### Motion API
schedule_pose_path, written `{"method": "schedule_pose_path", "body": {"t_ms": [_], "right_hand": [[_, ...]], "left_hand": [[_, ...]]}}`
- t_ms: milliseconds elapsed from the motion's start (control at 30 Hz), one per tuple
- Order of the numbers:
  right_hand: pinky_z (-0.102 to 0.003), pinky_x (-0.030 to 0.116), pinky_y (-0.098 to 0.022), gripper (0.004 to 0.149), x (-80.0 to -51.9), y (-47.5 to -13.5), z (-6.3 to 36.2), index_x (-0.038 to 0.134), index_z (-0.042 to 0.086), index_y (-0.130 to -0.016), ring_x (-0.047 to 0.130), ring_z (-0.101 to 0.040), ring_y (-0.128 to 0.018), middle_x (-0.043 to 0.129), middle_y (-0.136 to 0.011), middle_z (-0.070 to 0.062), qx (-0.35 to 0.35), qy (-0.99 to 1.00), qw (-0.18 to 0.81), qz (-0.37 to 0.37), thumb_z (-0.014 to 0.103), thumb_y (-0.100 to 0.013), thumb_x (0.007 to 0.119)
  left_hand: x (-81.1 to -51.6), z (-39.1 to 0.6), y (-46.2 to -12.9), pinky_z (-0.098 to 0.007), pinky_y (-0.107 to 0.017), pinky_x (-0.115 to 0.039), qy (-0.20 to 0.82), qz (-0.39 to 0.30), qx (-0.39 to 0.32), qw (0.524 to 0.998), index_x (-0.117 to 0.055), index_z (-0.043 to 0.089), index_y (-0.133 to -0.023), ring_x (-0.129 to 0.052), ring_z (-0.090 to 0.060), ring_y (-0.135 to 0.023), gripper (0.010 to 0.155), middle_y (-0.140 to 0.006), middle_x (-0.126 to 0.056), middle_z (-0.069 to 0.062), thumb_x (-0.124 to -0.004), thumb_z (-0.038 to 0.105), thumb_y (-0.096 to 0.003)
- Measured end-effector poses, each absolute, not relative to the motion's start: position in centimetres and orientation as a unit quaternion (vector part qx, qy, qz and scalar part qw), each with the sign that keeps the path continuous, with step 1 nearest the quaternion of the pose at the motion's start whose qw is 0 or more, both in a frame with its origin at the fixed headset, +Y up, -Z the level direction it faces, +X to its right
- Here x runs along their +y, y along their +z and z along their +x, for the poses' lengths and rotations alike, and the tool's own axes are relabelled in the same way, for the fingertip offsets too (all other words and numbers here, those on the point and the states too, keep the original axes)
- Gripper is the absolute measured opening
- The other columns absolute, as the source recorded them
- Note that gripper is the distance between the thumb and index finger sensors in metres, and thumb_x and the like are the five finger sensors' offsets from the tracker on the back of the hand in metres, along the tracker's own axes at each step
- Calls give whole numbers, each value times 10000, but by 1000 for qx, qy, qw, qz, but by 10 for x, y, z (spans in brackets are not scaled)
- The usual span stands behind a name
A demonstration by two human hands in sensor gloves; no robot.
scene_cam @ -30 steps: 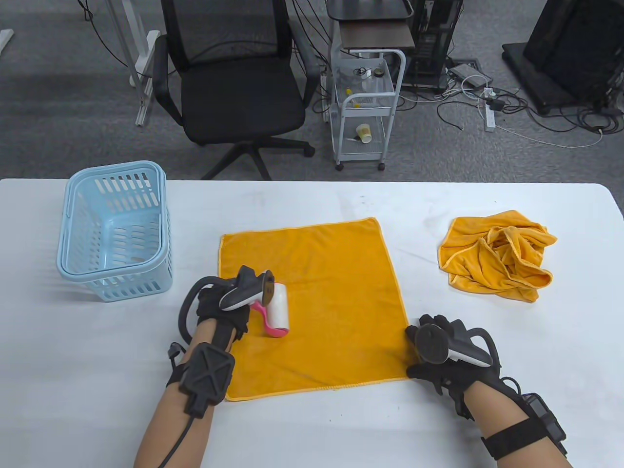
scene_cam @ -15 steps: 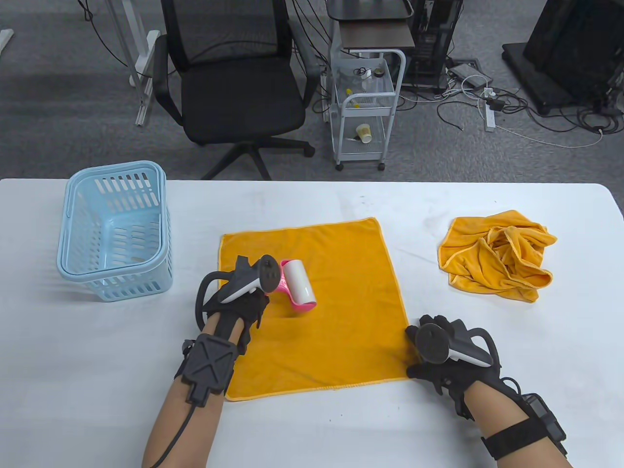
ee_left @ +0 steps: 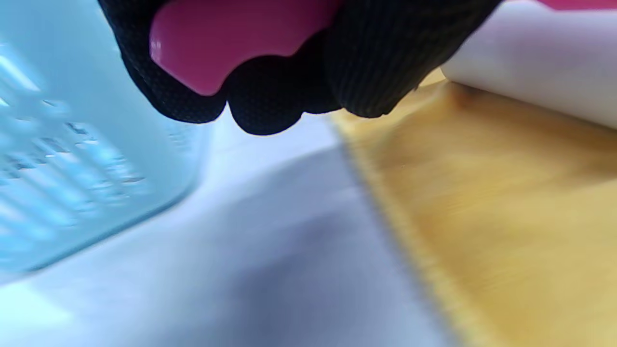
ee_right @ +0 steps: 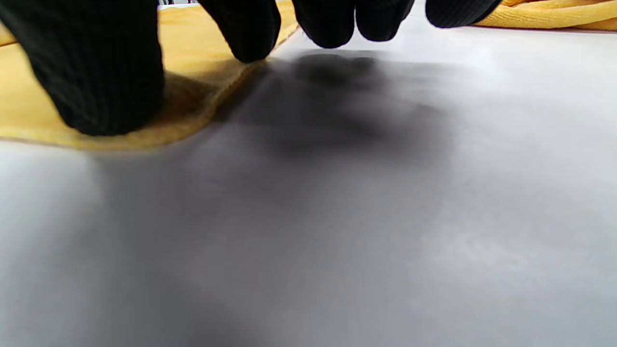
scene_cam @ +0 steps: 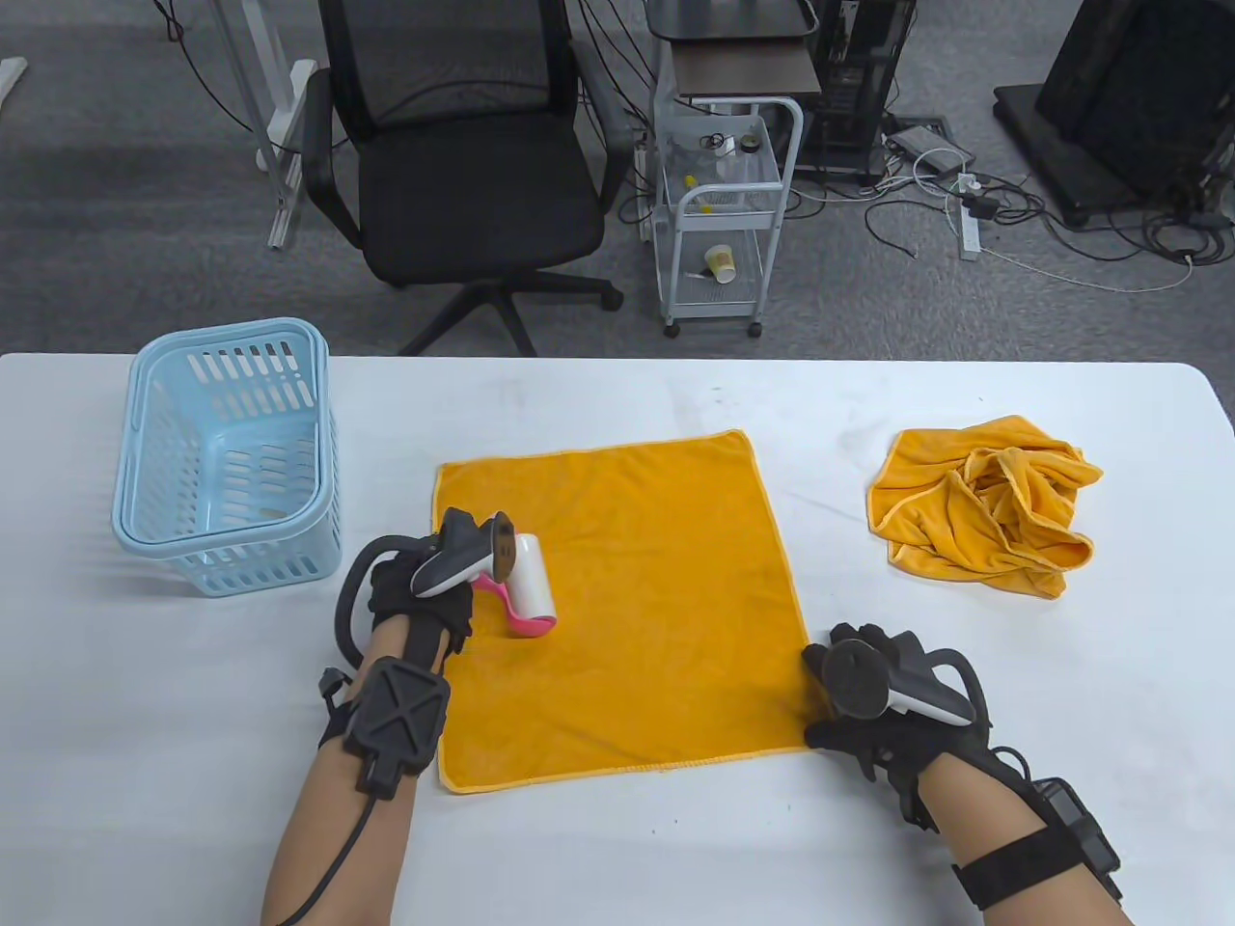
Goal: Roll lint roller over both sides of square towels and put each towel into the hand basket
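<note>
The left hand [scene_cam: 425,593] grips the pink handle of the lint roller [scene_cam: 529,586], whose white roll lies on the flat orange towel [scene_cam: 637,617] near its left edge. The right hand [scene_cam: 873,709] presses the towel's right near corner onto the white surface [scene_cam: 617,858] with its fingers [ee_right: 103,72] down.

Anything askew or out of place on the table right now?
Nothing stands out. The flat orange square towel lies smooth, the second orange towel sits crumpled to its right awaiting its turn, and the light blue plastic hand basket stands upright.
</note>
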State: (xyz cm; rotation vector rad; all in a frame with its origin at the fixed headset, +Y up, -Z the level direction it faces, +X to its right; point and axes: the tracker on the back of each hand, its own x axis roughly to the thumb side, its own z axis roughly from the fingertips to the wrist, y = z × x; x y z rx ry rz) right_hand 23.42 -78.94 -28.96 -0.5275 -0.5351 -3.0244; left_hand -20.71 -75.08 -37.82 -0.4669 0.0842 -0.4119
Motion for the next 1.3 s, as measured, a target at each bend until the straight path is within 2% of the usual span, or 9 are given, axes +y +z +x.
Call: {"method": "schedule_pose_path", "body": {"t_ms": [100, 200, 400, 533, 600, 767, 1033, 1167, 1300], "right_hand": [[-715, 501, -666, 871, -789, -290, 234, 507, 178, -1126, 430, -537, -1025, 427, -1145, -234, -171, -970, 13, -170, 590, -440, 850], [-715, 501, -665, 870, -790, -290, 234, 508, 176, -1126, 428, -538, -1025, 428, -1145, -234, -172, -970, 12, -170, 589, -441, 850], [-715, 502, -666, 870, -790, -290, 234, 507, 174, -1126, 429, -538, -1025, 429, -1144, -234, -172, -970, 13, -171, 588, -442, 851], [-714, 502, -665, 872, -790, -290, 234, 507, 174, -1126, 432, -538, -1024, 425, -1144, -236, -172, -970, 13, -171, 588, -441, 851], [-714, 502, -666, 871, -790, -290, 234, 507, 176, -1126, 432, -540, -1023, 423, -1145, -234, -171, -970, 14, -170, 588, -441, 851], [-714, 502, -665, 871, -790, -290, 234, 508, 178, -1126, 433, -539, -1024, 427, -1144, -235, -171, -971, 14, -169, 591, -439, 849], [-714, 502, -666, 871, -791, -290, 234, 505, 180, -1126, 438, -536, -1024, 428, -1144, -234, -172, -970, 13, -169, 590, -439, 851], [-714, 503, -666, 871, -791, -290, 234, 505, 177, -1126, 440, -537, -1024, 430, -1143, -235, -173, -970, 14, -170, 588, -441, 850], [-714, 503, -666, 868, -791, -290, 234, 507, 176, -1125, 441, -538, -1024, 429, -1143, -237, -173, -970, 15, -171, 587, -442, 850]], "left_hand": [[-745, -228, -369, -584, -674, -755, -214, -237, 60, 946, -622, 407, -890, -919, -267, -783, 434, -924, -798, 56, -825, 313, -517], [-741, -233, -362, -584, -672, -744, -143, -245, 52, 958, -601, 404, -910, -907, -263, -771, 462, -922, -786, 55, -830, 325, -517], [-743, -162, -357, -563, -640, -781, 25, -231, -50, 971, -559, 366, -954, -921, -248, -741, 533, -913, -784, 40, -829, 412, -497], [-760, -112, -354, -558, -641, -783, 16, -239, -100, 966, -540, 362, -969, -919, -248, -749, 544, -920, -777, 38, -807, 435, -500], [-768, -105, -354, -565, -641, -777, -13, -246, -100, 964, -555, 361, -965, -920, -257, -749, 535, -918, -783, 35, -810, 427, -500], [-767, -133, -350, -562, -647, -782, -113, -237, -66, 963, -613, 395, -898, -943, -252, -740, 441, -893, -819, 54, -820, 374, -508], [-748, -220, -326, -578, -671, -760, -238, -238, 24, 941, -638, 402, -879, -943, -257, -776, 416, -904, -827, 67, -827, 352, -512], [-741, -205, -321, -576, -641, -773, -97, -230, -1, 968, -648, 383, -897, -942, -251, -718, 437, -872, -837, 55, -850, 353, -510], [-744, -134, -318, -557, -631, -791, 4, -229, -95, 969, -579, 360, -944, -933, -231, -719, 529, -890, -802, 48, -850, 403, -491]]}}
